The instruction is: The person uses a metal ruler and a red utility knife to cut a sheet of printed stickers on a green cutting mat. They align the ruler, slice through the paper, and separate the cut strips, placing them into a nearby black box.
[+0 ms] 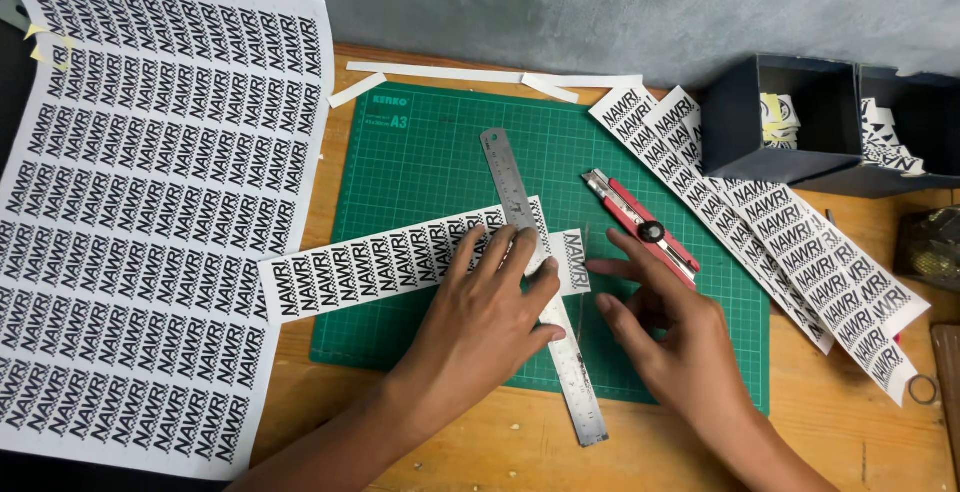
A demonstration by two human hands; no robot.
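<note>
On green cutting mat (420,152): keep left hand (490,317) pressing steel ruler (545,292) flat across label strip (390,262); right hand (670,337) empty, fingers spread, beside cut label (573,260), near red knife (640,225).

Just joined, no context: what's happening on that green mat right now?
A person is working on a green cutting mat with bare hands. The left hand presses a steel ruler down across a printed label strip. A small cut-off label piece lies just right of the ruler, and the right hand has its fingers beside it. A red utility knife lies on the mat, unheld. Uncut sheets sit left, more strips right, near dark boxes.
</note>
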